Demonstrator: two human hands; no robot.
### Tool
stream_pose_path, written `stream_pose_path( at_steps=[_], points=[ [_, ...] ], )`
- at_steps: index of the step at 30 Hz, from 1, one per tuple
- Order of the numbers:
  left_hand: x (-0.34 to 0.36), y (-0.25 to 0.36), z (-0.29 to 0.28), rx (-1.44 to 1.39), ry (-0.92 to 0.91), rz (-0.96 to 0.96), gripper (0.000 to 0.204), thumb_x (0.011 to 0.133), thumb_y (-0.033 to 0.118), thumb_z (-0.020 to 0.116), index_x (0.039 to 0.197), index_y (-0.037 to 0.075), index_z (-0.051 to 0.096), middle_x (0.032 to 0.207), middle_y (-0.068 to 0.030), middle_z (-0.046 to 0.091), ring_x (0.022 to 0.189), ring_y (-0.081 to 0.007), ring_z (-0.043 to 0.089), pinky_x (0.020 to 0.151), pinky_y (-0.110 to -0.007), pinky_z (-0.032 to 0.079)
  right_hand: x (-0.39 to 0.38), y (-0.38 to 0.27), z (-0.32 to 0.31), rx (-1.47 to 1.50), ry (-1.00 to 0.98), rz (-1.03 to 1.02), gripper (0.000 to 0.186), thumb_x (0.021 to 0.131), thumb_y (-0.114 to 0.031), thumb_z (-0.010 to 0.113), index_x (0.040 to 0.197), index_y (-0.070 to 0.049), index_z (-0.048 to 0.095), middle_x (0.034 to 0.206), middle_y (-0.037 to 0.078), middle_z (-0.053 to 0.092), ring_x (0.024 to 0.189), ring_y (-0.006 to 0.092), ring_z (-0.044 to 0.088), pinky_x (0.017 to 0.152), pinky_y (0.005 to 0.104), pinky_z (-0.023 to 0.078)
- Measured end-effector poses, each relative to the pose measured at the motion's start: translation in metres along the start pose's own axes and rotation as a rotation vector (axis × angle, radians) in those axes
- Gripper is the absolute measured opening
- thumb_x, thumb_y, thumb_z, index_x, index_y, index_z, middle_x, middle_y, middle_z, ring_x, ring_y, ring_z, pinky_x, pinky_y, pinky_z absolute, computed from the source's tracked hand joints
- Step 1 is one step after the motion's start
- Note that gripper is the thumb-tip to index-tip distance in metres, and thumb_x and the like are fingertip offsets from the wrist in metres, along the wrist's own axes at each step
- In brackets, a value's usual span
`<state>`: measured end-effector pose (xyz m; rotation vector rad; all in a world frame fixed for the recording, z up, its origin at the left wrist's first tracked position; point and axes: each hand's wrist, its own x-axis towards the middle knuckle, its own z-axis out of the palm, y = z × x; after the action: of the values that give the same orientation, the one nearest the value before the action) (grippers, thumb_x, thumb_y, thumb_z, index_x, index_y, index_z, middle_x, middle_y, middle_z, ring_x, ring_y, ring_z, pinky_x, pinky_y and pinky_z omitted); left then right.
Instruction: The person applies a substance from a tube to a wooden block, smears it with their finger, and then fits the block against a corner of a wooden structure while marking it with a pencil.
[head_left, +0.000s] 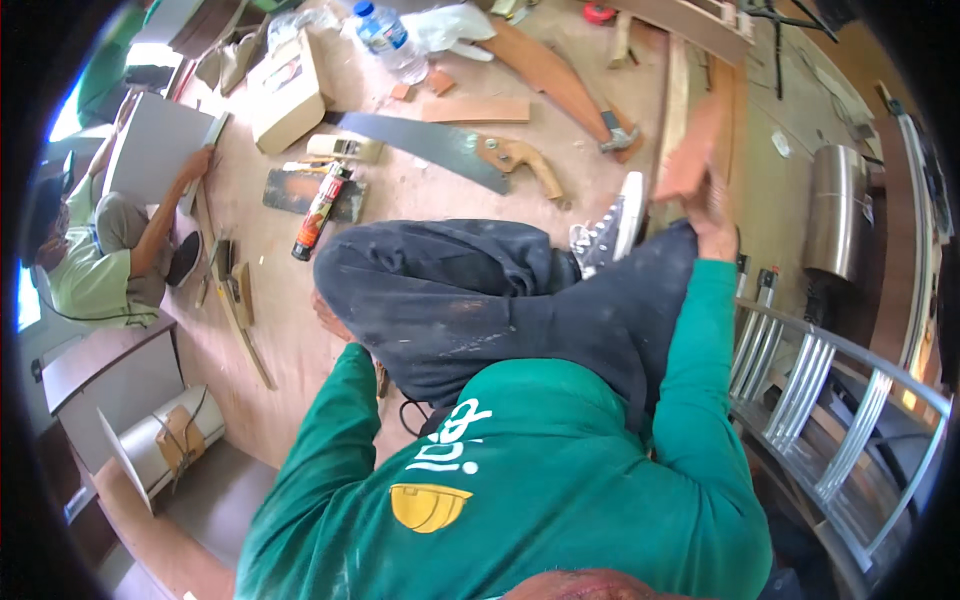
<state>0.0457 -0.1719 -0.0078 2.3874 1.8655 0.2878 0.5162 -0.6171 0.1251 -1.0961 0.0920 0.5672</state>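
My right hand [712, 218] is raised beside my right knee, closed around a flat reddish-brown piece of board [688, 160] that is smeared by motion. My left hand [332, 318] is low against the outer side of my left knee, which covers most of its fingers. In front of my crossed legs lies a handsaw [440, 150] with a wooden handle. An orange and black sealant tube [322, 212] rests across a dark flat plate [283, 190]. A hammer [617, 133] lies at the end of a long brown board [553, 75].
A water bottle [388, 40] and a beige box [285, 95] stand at the back. An aluminium ladder [840, 420] and a metal cylinder [838, 212] are on the right. At left, another person [95, 255] sits holding a grey panel [160, 150]; another arm [160, 540] shows lower left.
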Motion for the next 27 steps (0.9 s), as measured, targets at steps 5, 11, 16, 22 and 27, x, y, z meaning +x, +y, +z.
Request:
stream_pose_path(
  at_steps=[5, 11, 16, 22, 27],
  points=[
    [-0.002, 0.005, -0.019, 0.126, -0.03, -0.04, 0.073, 0.105, 0.047, 0.058, 0.16, 0.003, 0.038, 0.156, -0.0229, 0.045, 0.147, -0.0379, 0.043, 0.122, -0.05, 0.033, -0.015, 0.002, -0.036, -0.012, 0.094, 0.016, 0.082, 0.098, -0.048, 0.075, 0.154, 0.004, 0.043, 0.141, 0.026, 0.064, 0.126, 0.0344, 0.066, 0.113, 0.0488, 0.051],
    [0.01, -0.007, 0.0, 0.143, -0.005, 0.035, 0.076, 0.102, 0.053, 0.055, 0.16, 0.006, 0.038, 0.16, -0.0217, 0.044, 0.15, -0.0398, 0.039, 0.123, -0.053, 0.029, -0.032, -0.018, -0.08, -0.035, 0.257, -0.071, 0.095, 0.09, -0.05, 0.083, 0.158, 0.0, 0.04, 0.149, 0.025, 0.058, 0.135, 0.0371, 0.059, 0.119, 0.0508, 0.046],
    [0.014, -0.003, 0.005, 0.056, 0.0, 0.042, 0.076, 0.102, 0.051, 0.055, 0.159, 0.004, 0.039, 0.163, -0.0211, 0.041, 0.153, -0.0397, 0.033, 0.124, -0.057, 0.025, -0.057, -0.012, -0.104, 0.069, 0.351, -0.167, 0.093, 0.092, -0.048, 0.08, 0.159, 0.002, 0.039, 0.151, 0.023, 0.057, 0.139, 0.0367, 0.056, 0.12, 0.0528, 0.044],
    [0.008, -0.002, 0.004, 0.023, 0.004, 0.008, 0.078, 0.101, 0.053, 0.056, 0.159, 0.005, 0.038, 0.16, -0.0201, 0.043, 0.154, -0.0407, 0.03, 0.124, -0.059, 0.022, -0.115, -0.013, -0.1, -0.042, 0.252, -0.267, 0.097, 0.091, -0.05, 0.08, 0.16, 0.002, 0.036, 0.153, 0.023, 0.055, 0.135, 0.0355, 0.058, 0.118, 0.0498, 0.047],
    [0.006, -0.005, 0.014, -0.004, -0.001, 0.013, 0.08, 0.101, 0.054, 0.056, 0.16, 0.004, 0.036, 0.161, -0.019, 0.043, 0.155, -0.0412, 0.028, 0.125, -0.06, 0.019, -0.191, -0.001, -0.093, -0.014, 0.224, -0.415, 0.114, 0.085, -0.055, 0.085, 0.164, 0.003, 0.026, 0.158, 0.024, 0.047, 0.134, 0.0343, 0.058, 0.114, 0.0468, 0.051]
  ],
)
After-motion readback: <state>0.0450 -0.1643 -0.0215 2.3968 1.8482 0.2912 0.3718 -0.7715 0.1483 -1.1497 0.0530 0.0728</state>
